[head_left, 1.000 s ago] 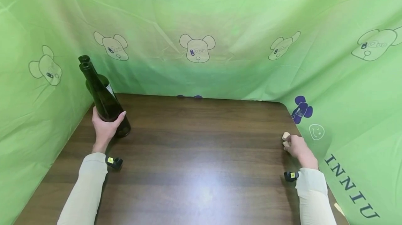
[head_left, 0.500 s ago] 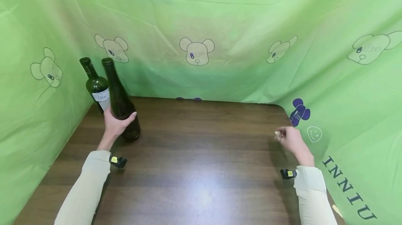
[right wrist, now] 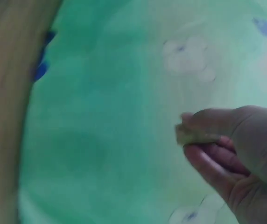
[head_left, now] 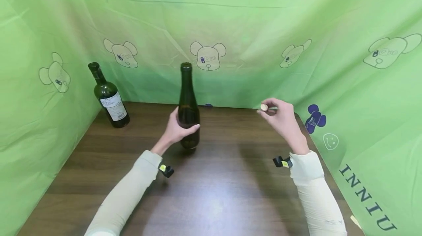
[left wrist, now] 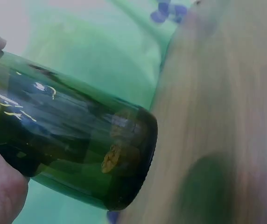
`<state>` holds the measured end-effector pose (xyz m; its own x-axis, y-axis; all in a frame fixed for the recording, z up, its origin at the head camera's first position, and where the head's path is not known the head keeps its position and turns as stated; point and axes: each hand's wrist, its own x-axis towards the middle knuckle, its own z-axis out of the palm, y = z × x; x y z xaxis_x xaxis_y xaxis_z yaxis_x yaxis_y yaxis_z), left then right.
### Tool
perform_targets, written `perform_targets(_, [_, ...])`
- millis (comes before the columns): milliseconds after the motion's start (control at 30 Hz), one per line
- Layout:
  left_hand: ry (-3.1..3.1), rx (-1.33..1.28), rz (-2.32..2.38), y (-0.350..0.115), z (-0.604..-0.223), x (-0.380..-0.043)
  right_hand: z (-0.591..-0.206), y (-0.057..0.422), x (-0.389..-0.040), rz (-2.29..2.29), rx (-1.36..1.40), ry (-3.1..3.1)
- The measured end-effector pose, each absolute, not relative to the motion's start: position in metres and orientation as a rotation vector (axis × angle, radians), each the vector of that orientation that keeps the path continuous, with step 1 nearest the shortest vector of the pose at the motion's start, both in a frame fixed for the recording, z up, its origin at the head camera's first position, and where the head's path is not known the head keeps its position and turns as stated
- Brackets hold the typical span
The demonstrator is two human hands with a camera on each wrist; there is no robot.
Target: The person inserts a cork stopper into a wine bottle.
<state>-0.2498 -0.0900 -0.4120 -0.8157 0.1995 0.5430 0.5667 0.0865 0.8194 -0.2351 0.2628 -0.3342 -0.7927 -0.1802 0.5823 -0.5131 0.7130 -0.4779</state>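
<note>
My left hand (head_left: 174, 130) grips a dark green wine bottle (head_left: 188, 109) around its lower body. The bottle is upright, with an open mouth and no label on the side I see. In the left wrist view, its base is held just above the table, and a small tan shape shows through the glass near the base; I cannot tell what it is. My right hand (head_left: 284, 118) pinches a small pale cork (head_left: 264, 107) between thumb and fingertips, raised at the right, apart from the bottle. In the right wrist view the cork (right wrist: 189, 135) is blurred.
A second green wine bottle (head_left: 110, 98) with a white label stands upright at the back left of the brown wooden table (head_left: 211, 177). Green cloth (head_left: 244, 16) printed with bear heads hangs along the back and both sides. A pale strip (head_left: 356, 221) lies at the right edge.
My left hand has carried the gripped bottle rightward from beside the labelled bottle to the middle. My right hand has picked up the cork and moved up and leftward with it.
</note>
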Motion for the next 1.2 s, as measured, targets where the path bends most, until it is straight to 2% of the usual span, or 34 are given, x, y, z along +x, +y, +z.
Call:
perform_targets(233, [-2.104, -0.804, -1.818, -0.045, -0.427, -0.248, -0.295, 0.212, -0.248, 1.079, 0.714, -2.252])
perform_targets(533, [-2.141, -0.733, -1.836, -0.023, -0.471, -0.261, -0.231, 0.152, -0.227, 1.250, 0.814, -2.145])
perform_targets(833, [-2.171, -0.736, -1.864, -0.017, -0.478, -0.260, -0.232, 0.138, -0.230, 1.273, 0.908, -2.127])
perform_targets(1200, [-2.134, -0.787, -1.848, -0.021, -0.456, -0.242, -0.234, 0.132, -0.230, 1.245, 0.980, -2.186])
